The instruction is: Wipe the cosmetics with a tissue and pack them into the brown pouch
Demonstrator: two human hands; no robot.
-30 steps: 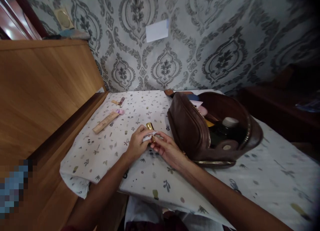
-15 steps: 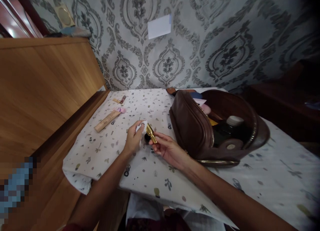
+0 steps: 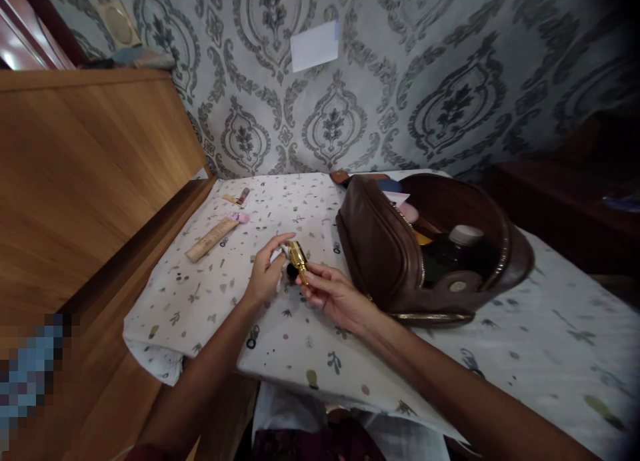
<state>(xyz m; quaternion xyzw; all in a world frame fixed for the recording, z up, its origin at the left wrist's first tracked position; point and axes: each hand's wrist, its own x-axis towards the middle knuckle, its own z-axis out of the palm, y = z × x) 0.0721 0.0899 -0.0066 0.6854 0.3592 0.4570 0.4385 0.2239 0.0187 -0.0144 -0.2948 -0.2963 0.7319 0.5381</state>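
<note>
Over the cloth, my right hand [image 3: 340, 298] grips the narrow lower end of a shiny gold cosmetic container [image 3: 298, 256], tilted with its wider end up and to the left. My left hand [image 3: 266, 271] is at its left side, thumb and fingers curled around a white tissue [image 3: 286, 250], mostly hidden, against the container. A small round black thing [image 3: 293, 272] shows just below the container; whether it is part of it I cannot tell. Right of my hands stands an unzipped brown leather bag [image 3: 383, 241], with a white-capped dark bottle [image 3: 460, 244] and other items inside.
A beige tube with a pink cap [image 3: 214, 240] lies at the left on the patterned tablecloth [image 3: 215, 321]. Behind it are small cosmetic items [image 3: 237, 196]. A wooden panel [image 3: 100, 141] borders the left side, and a patterned wall [image 3: 335, 121] rises at the back.
The gold container has turned slightly in my right hand, showing its wider end more. My left fingers have shifted, and less of the tissue shows. The view has moved a little.
</note>
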